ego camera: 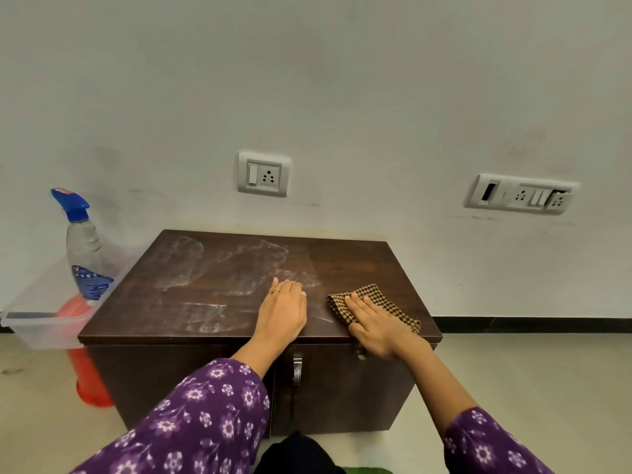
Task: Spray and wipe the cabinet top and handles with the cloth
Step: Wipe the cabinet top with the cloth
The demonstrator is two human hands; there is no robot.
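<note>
counting: one cabinet (342,388), one cloth (383,302), one spray bottle (85,254), one clear tub (37,326), two wall socket plates (263,174) (521,195), one metal handle (297,367) in view, two hands.
tub contents: the spray bottle stands upright inside the tub, on the floor touching the cabinet's left side; an orange-red object (89,378) shows through the tub wall and below it.
bottle: clear body, blue trigger head, blue label.
writing: the label print is too small to read.
cabinet top (239,285): dark wood, whitish streaks across the left and middle, darker on the right.
cloth position: brown-and-tan check, folded, flat on the front right of the top, one corner hanging over the front edge.
right hand (372,323): fingers straight and together, palm pressing down on the cloth.
left hand (282,313): resting on the bare top just left of the cloth, fingertips bent down, gripping nothing; a ring on one finger.
sleeves: purple with white flowers.
</note>
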